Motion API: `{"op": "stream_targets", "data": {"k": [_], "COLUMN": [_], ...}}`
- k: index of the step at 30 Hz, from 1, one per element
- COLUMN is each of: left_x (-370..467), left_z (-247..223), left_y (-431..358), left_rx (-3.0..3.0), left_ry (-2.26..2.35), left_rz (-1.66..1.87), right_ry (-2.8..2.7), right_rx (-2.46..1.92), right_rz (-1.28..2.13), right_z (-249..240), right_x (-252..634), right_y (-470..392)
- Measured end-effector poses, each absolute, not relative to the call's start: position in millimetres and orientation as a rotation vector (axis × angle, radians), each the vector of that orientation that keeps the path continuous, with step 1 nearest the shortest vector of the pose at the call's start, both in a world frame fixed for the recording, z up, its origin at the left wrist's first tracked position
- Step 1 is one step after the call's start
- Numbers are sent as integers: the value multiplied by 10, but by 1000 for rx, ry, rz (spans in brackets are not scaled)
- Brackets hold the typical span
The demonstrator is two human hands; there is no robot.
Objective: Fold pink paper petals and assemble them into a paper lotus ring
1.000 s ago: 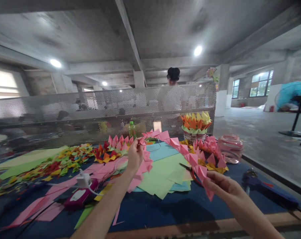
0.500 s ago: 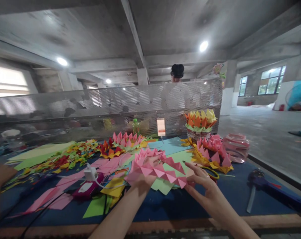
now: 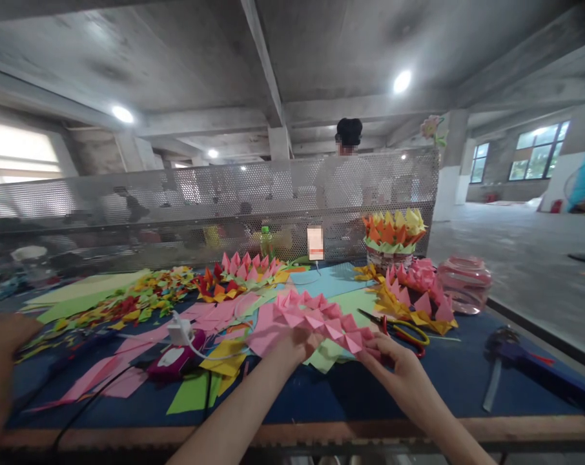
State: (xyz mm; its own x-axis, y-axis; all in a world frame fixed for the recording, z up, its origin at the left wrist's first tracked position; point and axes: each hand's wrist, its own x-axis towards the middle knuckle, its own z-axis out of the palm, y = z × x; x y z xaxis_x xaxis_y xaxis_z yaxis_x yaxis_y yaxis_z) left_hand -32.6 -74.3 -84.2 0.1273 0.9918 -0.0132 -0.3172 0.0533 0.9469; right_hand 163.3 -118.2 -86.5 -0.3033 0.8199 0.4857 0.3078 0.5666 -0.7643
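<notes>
A chain of pink folded-paper points (image 3: 321, 316) hangs just above the table in both hands. My left hand (image 3: 302, 342) is beneath its middle and closed on it, with the fingertips hidden behind the paper. At the chain's right end, my right hand (image 3: 387, 355) pinches the paper between thumb and fingers. Scissors with yellow and red handles (image 3: 406, 330) lie just beyond my right hand. Pink paper sheets (image 3: 263, 332) and pale green paper (image 3: 328, 355) lie under and beside the chain.
A glue gun (image 3: 539, 368) lies at right, near a pink clear jar (image 3: 464, 284). Folded-paper rings (image 3: 246, 268) and a paper basket (image 3: 389, 239) stand at the back. A purple power strip (image 3: 176, 358) with cables is at left, near another person's hand (image 3: 11, 342).
My right hand has closed on the chain's right end, its fingers formerly spread. The chain's two rows have drawn together, closing the gap between them. The scissors show more fully.
</notes>
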Motion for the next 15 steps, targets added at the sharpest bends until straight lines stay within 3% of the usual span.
{"op": "stream_targets", "data": {"k": [2,6,10,15], "left_x": [-347,-411,-461,-376], "left_z": [-899,-891,-684,-401], "left_y": [-797,-1055,-1429,-1564], "left_rx": [940,952,1613,2529], "left_ry": [906,1070,1222,1341], "left_rz": [1294,1097,844,967], "right_ry": [-1826,-1799,-1821,-1893], "right_rx": [-965,-1029,-1074,-1087], "right_rz": [642,569,451,312], "right_z": [-927,-1042,-1091,-1114], "right_x": [1670,1774,1811,1721], "right_y": [-1145,-1096,-1115,-1184]}}
